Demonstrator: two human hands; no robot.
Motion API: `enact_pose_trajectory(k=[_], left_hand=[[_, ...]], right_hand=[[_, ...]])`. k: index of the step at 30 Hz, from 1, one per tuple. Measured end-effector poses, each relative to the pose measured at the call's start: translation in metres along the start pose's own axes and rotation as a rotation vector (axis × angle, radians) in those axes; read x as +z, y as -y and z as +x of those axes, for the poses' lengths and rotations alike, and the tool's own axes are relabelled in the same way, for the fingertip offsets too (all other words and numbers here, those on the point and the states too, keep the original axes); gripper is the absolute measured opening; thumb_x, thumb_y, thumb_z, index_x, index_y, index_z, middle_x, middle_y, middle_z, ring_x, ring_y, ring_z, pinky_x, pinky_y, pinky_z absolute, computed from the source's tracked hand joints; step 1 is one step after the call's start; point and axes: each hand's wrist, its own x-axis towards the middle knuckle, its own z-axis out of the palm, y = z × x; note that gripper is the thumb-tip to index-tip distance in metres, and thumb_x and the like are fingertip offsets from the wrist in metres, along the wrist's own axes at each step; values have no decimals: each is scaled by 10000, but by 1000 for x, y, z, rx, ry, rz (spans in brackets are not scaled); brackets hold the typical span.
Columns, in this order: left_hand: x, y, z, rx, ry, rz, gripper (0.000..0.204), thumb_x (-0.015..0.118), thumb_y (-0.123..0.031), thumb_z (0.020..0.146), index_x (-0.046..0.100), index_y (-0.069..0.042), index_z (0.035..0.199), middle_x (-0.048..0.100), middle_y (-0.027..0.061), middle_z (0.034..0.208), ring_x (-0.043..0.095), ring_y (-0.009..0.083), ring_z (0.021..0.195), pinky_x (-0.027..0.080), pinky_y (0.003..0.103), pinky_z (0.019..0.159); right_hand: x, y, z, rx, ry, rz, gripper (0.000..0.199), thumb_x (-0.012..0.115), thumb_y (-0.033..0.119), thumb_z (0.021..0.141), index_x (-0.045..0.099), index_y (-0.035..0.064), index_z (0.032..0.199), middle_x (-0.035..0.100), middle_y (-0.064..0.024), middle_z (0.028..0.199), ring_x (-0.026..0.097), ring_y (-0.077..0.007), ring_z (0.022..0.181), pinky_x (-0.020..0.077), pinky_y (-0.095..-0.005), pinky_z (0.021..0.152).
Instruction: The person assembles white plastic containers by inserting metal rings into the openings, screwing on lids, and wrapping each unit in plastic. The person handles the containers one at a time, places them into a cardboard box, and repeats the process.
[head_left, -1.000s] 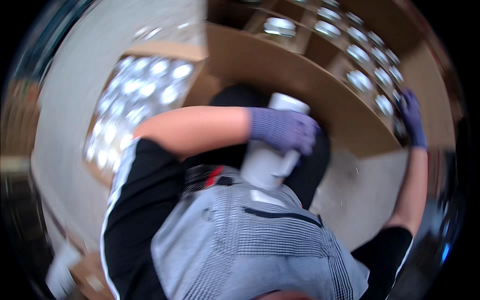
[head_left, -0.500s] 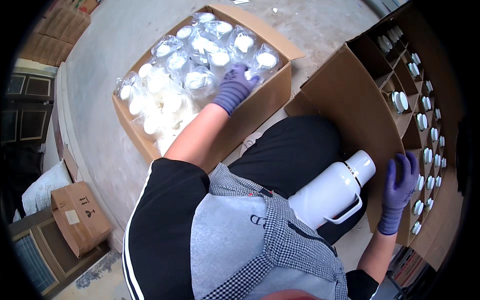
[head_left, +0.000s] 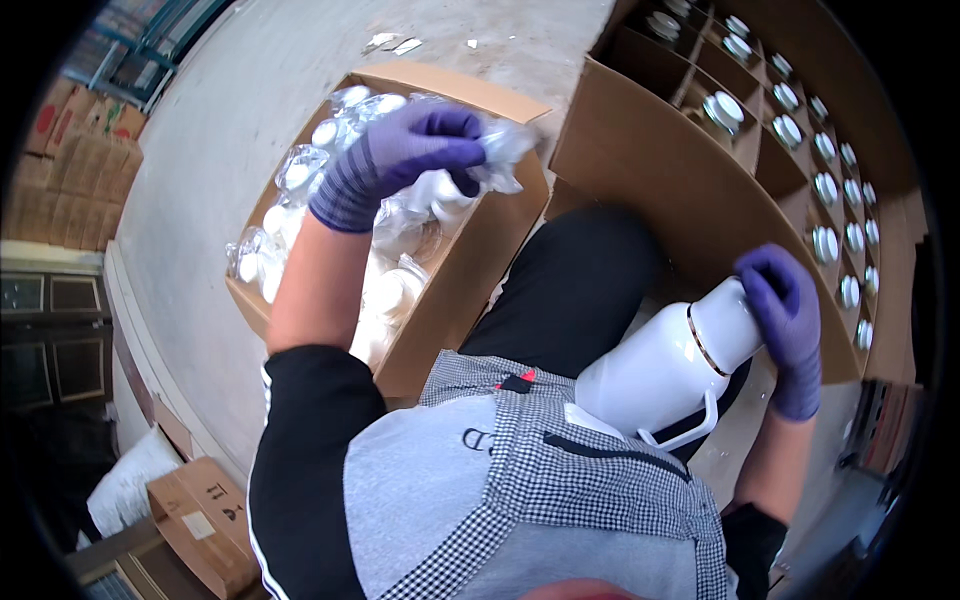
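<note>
A white thermos jug with a side handle and a gold band under its cap lies tilted across my lap. My right hand, in a purple glove, is closed over the end of its cap. Above the carton of bagged white things, my gloved left hand pinches a crumpled clear plastic bag. Whether anything is inside that bag is hard to make out. The hand and forearm hide part of the carton's contents.
To the right stands a tall divided carton with several white-topped jugs in its cells. The open carton sits ahead on the concrete floor. A smaller closed box and a white sack lie at the left.
My left hand has risen from among the bagged things, now with a plastic bag in its fingers. My right hand has moved from beside the divided carton onto the jug's cap. The view has shifted.
</note>
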Motion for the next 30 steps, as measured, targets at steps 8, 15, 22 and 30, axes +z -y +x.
enact_pose_trajectory(k=[8, 15, 22, 30], left_hand=[[109, -171, 240, 555, 131, -574, 121, 620, -210, 993, 655, -97, 967, 702, 81, 858, 702, 233, 792, 601, 400, 780], [130, -141, 296, 582, -6, -156, 209, 594, -287, 1007, 648, -111, 1104, 624, -7, 957, 644, 150, 881, 522, 302, 780], [179, -51, 197, 1016, -323, 1286, 467, 833, -302, 702, 658, -58, 1059, 657, 133, 993, 609, 331, 1061, 467, 472, 954], [206, 30, 199, 830, -580, 651, 226, 737, -164, 793, 695, -1, 943, 688, 177, 981, 666, 362, 910, 535, 406, 818]], right_hand=[[32, 2, 49, -133, 203, -6, 898, 842, 261, 661, 455, 118, 1458, 552, -82, 1273, 531, -199, 1111, 443, -336, 1007], [10, -12, 55, -141, -68, 679, 515, 742, 307, 896, 604, -9, 1278, 679, -76, 1159, 621, -148, 1076, 480, -305, 971], [-40, -85, 73, -335, -120, 1093, 450, 679, 230, 961, 564, 15, 1339, 633, -89, 1258, 608, -168, 1142, 466, -302, 1034], [10, -86, -3, -16, -584, 811, 428, 705, 169, 918, 573, 7, 1291, 638, -83, 1222, 577, -150, 1149, 473, -328, 991]])
